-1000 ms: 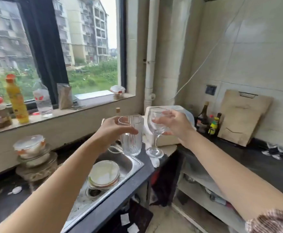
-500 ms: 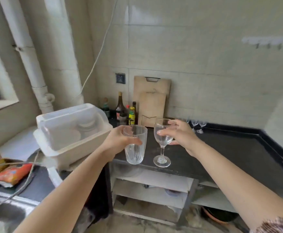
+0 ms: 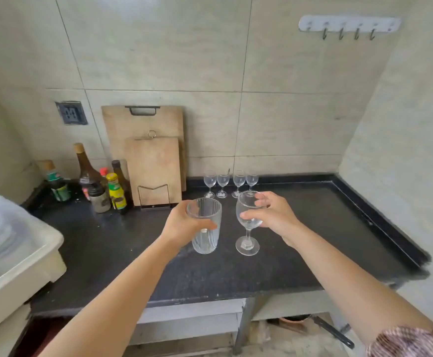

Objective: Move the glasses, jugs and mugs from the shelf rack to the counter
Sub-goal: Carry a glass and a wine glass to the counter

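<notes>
Both glasses are now hanging over the black counter (image 3: 107, 253), while half a second ago they were only reaching its front edge and the view was showing the white container (image 3: 17, 253) beside it; the person has been turning from the sink side toward this corner. The left hand (image 3: 184, 225) is wrapping its fingers around the ribbed tumbler (image 3: 206, 228), thumb in front and just under the rim. The right hand (image 3: 274, 215) is gripping the bowl of the wine glass (image 3: 247, 222) from the right, fingers curled around it, and the foot is hanging below. Whether either base is already touching the counter, I cannot tell; both seem to be slightly above it, near the middle. Behind them, at the back edge, four small wine glasses (image 3: 229, 184) are standing in a row, so earlier pieces are already delivered. At the back left corner, bottles (image 3: 102, 186) and two cutting boards (image 3: 153, 161) are leaning against the tiled wall. My judgement is that the carrying is almost finished and the setting down is coming next, probably near the row, with care that the two glasses are not knocking together.
</notes>
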{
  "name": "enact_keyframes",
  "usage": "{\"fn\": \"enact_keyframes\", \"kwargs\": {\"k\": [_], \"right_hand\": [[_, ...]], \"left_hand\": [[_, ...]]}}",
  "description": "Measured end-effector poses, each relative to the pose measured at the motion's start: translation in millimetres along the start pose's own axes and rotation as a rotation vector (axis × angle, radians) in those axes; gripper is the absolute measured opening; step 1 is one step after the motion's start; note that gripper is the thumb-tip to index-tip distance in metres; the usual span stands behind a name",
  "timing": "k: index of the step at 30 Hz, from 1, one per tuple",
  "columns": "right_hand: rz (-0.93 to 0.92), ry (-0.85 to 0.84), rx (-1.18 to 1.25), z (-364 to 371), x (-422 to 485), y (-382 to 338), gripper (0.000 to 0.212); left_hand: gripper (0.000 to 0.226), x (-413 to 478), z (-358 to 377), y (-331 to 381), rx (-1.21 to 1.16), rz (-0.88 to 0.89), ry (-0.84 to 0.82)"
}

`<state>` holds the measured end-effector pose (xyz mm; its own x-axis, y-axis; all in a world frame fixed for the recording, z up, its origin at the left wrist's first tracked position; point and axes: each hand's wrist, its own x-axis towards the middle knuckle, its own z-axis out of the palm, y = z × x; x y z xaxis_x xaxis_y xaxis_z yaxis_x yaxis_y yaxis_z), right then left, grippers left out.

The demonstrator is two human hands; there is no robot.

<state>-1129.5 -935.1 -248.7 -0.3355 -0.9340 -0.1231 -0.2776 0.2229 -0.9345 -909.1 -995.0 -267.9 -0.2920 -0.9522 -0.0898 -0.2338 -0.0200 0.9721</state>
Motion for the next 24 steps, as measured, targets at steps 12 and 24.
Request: {"fn": "enact_keyframes", "kwargs": {"k": [12,24], "right_hand": [[0.039,-0.106,-0.172,-56,205,71,0.079],[0.127,0.017,-0.185,-71,333,136,0.07]], "left_hand": [[0.08,192,98,-52,0.147,-0.242,0.125],[0.084,304,117,-109,0.308,-0.362,0.266]]}}
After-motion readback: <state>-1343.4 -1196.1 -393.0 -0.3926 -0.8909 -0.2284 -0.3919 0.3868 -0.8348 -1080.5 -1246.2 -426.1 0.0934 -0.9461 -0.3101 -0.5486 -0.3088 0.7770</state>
